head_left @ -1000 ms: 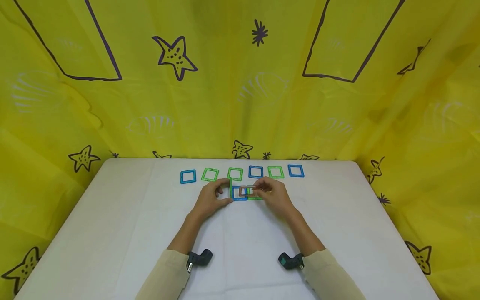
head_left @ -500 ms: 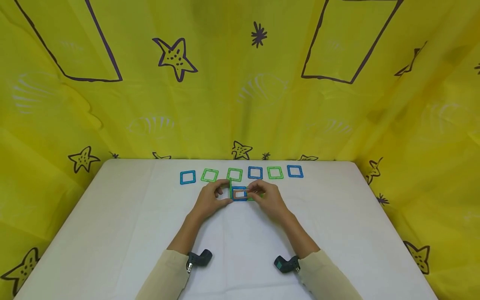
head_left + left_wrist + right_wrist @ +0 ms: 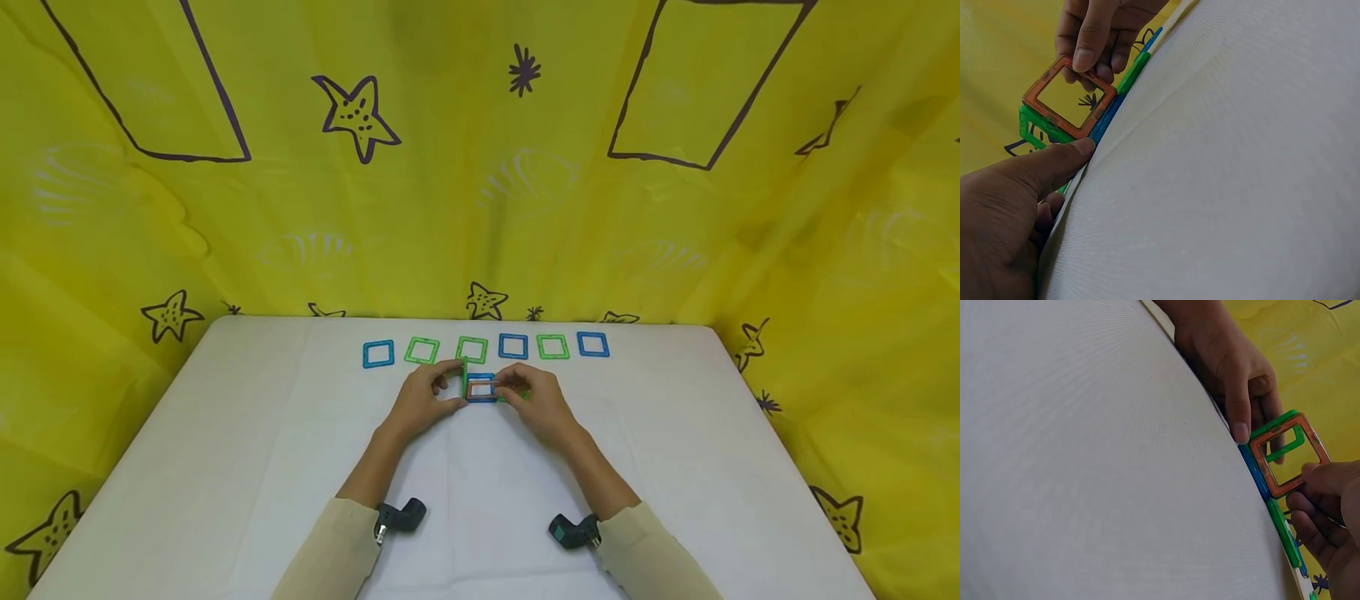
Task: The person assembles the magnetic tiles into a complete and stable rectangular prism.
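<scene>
Thumb and fingers of my left hand [image 3: 423,398] hold a green square magnetic tile [image 3: 464,380] by its near and far edges. That tile stands upright at the left side of a blue square tile [image 3: 1107,119] lying flat. My right hand [image 3: 538,402] pinches an orange square tile [image 3: 1262,467] by its right side. In the left wrist view, the orange tile stands on edge above the blue one, its left corner against the upright green tile. A second green tile [image 3: 1285,532] lies flat to the right of the blue tile, partly hidden under my right hand.
Along the back of the white table [image 3: 300,500] lies a row of square tiles, among them a left blue tile [image 3: 366,356], a middle green tile [image 3: 472,338] and a right blue tile [image 3: 594,335]. A yellow patterned curtain [image 3: 420,217] hangs behind and at both sides.
My right hand has moved left with the orange tile, bringing it from above the flat green tile to over the blue one, beside the upright green tile. My left hand stays in place.
</scene>
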A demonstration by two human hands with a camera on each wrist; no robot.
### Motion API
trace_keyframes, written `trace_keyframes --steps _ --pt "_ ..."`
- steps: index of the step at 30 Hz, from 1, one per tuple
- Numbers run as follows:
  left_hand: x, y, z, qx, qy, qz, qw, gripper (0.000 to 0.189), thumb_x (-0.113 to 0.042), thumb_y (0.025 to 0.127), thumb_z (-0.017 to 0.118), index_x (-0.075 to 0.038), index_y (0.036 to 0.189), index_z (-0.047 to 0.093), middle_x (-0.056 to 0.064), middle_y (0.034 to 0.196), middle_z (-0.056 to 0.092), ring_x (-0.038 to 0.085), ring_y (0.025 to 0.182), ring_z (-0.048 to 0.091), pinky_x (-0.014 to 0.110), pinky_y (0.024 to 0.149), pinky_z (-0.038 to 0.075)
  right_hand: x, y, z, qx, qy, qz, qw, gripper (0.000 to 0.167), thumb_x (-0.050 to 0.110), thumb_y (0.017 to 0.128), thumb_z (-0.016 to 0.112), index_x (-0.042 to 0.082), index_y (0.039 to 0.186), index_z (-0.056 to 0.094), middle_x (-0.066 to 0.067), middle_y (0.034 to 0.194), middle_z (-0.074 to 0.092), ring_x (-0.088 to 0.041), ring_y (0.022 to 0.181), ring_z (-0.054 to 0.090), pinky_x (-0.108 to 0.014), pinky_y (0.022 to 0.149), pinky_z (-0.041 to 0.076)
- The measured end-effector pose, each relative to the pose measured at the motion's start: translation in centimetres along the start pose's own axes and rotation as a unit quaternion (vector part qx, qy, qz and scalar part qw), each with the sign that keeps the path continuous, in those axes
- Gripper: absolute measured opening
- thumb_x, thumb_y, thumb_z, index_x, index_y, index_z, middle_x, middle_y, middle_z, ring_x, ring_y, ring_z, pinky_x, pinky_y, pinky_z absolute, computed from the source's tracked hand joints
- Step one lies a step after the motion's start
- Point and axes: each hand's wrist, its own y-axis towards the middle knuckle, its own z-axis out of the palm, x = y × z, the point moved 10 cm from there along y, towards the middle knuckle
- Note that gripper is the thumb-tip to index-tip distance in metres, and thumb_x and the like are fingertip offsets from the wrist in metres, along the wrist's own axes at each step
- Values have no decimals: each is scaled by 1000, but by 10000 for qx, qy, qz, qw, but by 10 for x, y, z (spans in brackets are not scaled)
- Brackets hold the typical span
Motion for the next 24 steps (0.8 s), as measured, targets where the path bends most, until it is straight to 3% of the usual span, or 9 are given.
trace_keyframes --steps 15,24 --pt "1 -1 1 -15 47 -108 9999 62 -19 83 93 -11 139 69 1 93 55 22 89 49 38 79 44 -10 0 5 162 -179 130 9996 14 5 97 76 10 110 77 3 101 75 -15 89 66 -29 82 56" --pt "3 0 1 -64 64 -131 9999 62 -19 82 92 -12 138 68 0 92 56 21 87 50 38 78 44 -8 0 5 100 -105 -10 9999 13 4 96 77 8 108 78 2 100 76 -15 87 67 -29 79 56"
